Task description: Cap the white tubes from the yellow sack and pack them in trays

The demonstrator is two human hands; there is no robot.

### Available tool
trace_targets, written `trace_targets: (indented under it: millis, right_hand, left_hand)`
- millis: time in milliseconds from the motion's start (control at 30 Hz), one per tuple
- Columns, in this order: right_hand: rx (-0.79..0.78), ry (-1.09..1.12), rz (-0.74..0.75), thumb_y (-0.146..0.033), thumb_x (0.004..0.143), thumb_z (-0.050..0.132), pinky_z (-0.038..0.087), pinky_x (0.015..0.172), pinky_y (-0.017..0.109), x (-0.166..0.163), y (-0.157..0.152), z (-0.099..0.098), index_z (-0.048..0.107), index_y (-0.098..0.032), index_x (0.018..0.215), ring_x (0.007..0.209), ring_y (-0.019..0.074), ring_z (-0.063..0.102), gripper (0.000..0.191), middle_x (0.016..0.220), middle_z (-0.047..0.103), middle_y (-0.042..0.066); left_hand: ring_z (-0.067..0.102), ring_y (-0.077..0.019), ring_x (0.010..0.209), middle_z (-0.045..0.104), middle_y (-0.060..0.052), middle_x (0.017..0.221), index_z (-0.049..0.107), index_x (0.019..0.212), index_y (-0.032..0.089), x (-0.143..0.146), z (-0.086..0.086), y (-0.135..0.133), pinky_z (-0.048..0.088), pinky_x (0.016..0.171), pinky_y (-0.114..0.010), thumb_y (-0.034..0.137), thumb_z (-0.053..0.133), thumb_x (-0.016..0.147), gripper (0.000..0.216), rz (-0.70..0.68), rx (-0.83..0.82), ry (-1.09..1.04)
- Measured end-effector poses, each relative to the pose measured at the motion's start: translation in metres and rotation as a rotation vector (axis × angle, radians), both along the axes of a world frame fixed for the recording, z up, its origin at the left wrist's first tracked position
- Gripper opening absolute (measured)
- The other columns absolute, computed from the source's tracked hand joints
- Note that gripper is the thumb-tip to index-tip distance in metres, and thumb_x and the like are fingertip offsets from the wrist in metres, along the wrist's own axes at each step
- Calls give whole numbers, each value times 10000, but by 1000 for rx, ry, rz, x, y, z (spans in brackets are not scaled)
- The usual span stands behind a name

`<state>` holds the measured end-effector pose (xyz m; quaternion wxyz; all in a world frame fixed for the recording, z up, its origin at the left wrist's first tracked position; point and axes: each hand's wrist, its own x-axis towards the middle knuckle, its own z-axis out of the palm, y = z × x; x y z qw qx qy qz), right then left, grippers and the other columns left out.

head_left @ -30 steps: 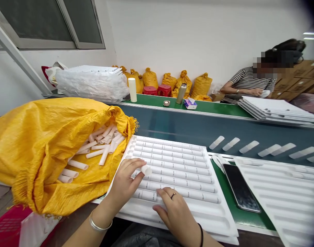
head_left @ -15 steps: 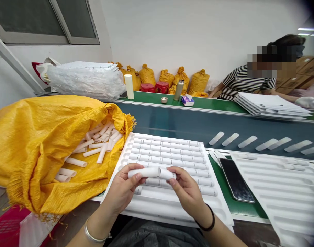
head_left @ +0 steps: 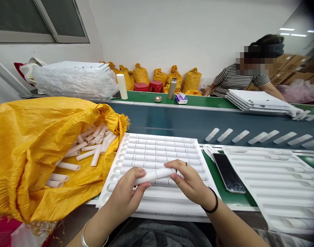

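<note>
Between my two hands is a pair of white tubes, lined up end to end over a tray. My left hand point(head_left: 128, 190) pinches the left, plain tube point(head_left: 148, 177) between thumb and fingers. Thumb and fingertips of my right hand point(head_left: 188, 181) grip the narrower right-hand tube point(head_left: 164, 173) near its far end. The two tubes meet, and the right one seems to sit partly inside the left one. Below them lies the white moulded tray point(head_left: 101, 200), its upper grooves filled with rows of white printed tubes point(head_left: 160, 150). The front grooves show bare.
Left of the tray, a yellow woven sack point(head_left: 43, 127) spills loose white tubes point(head_left: 96, 156). To the right are a phone point(head_left: 228, 173) and a second tray point(head_left: 260, 192) with several tubes. Behind, a belt point(head_left: 157, 118) carries more tubes point(head_left: 225, 135); a co-worker point(head_left: 231, 80) leans over stacked trays point(head_left: 257, 99).
The two tubes, earlier angled and touching at their ends, are now in line and joined. My left hand has wrapped further over its tube. The view has shifted slightly right.
</note>
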<state>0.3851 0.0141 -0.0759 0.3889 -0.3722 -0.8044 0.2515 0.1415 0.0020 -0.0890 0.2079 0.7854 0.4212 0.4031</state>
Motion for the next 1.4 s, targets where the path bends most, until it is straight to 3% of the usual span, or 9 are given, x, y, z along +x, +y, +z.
trace_targets:
  millis: [167,400,567,700,833,967,1100,1300,1400]
  right_hand:
    - [-72,39,-8,-253,931,492,495,746,285,-5,-2,0,554,-225,1163,845,157,592,241,965,631,51]
    - [-12,73,-19,-236,931,496,495,786,277,-9,-13,5,547,-227,1186,898,157,603,261,1001,641,56]
    - [36,-292,72,-274,863,610,495,815,308,-12,2,1,614,-199,1119,945,196,595,267,1012,647,84]
    - [-49,-556,-359,-281,770,671,481,770,283,19,67,-6,662,-201,916,846,185,596,167,906,652,52]
    - [-187,-553,-843,-245,837,525,464,771,352,99,139,-12,613,-90,1068,898,254,609,292,981,654,168]
    - [-426,-607,-1002,-229,746,613,463,655,334,158,165,-32,668,-46,882,785,281,643,235,847,677,198]
    - [-546,-645,-1006,-252,721,653,467,655,305,176,166,-38,683,-78,917,792,261,658,264,872,695,164]
    - [-497,-665,-985,-424,820,567,473,705,370,125,111,-11,537,-40,1234,911,320,624,566,1002,653,215]
    - [-283,-528,-563,-316,898,485,495,729,315,34,46,-16,559,-154,1207,876,222,622,357,1010,653,115]
  left_hand:
    - [602,-178,922,612,-95,977,489,1053,165,8,7,1,524,816,-297,77,558,835,245,-71,322,109]
    - [609,-196,914,621,-97,920,475,1067,147,13,12,-5,538,801,-309,97,533,851,229,-51,376,78]
    - [629,-201,955,641,-95,1009,450,1166,185,7,-5,-7,536,843,-323,191,541,880,300,-97,232,228]
    - [522,-291,1193,500,-191,1313,220,1412,162,-21,-33,10,486,950,-435,426,571,848,715,67,47,381]
    - [439,-340,1257,460,-236,1335,289,1388,71,-83,-53,44,380,1028,-495,444,462,870,661,522,-15,427]
    - [482,-399,1166,553,-267,1173,481,1235,12,-140,-58,74,371,977,-527,409,425,839,564,870,-165,501]
    - [611,-378,889,660,-198,878,646,954,73,-159,-60,90,464,805,-473,395,573,704,414,818,-293,476]
    - [607,-332,965,671,-157,986,636,996,130,-142,-46,80,450,867,-453,340,515,762,337,751,-198,266]
    - [603,-250,1042,658,-97,1101,603,1088,177,-112,-36,68,460,921,-375,402,482,841,355,609,-136,116]
